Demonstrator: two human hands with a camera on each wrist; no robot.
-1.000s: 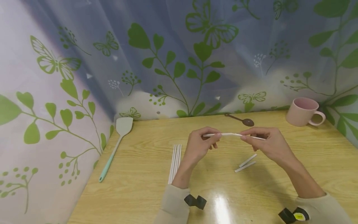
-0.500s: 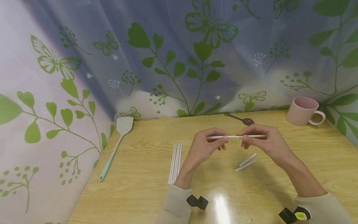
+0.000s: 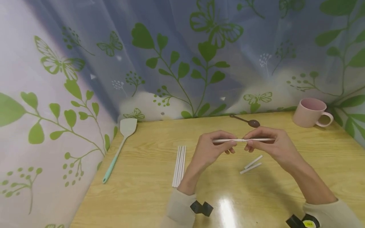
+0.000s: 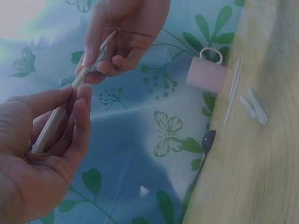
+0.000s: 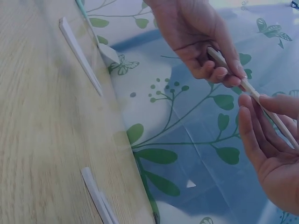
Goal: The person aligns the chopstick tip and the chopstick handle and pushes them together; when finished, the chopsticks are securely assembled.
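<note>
My left hand (image 3: 207, 150): fingers pinching the left part of a slender white rod (image 3: 224, 140); long axis left to right, near level, above the yellow wood-grain tabletop (image 3: 142, 164). Joint (image 3: 243, 140) between grips, nearer my right hand (image 3: 280, 144), fingers pinching the right part.

Home-like setting, leaf-print curtain (image 3: 171, 88), wood-grain table (image 3: 137, 202), pink mug (image 3: 309, 114), spatula (image 3: 121, 145)

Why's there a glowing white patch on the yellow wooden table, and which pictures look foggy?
Head view: probably a light reflecting off the glossy table; a soft shadow lies on it, below the bare right hand. Left wrist view: foggy, the blue and white leaf-print cloth washed out at upper left. Right wrist view: foggy and bluish too.
</note>
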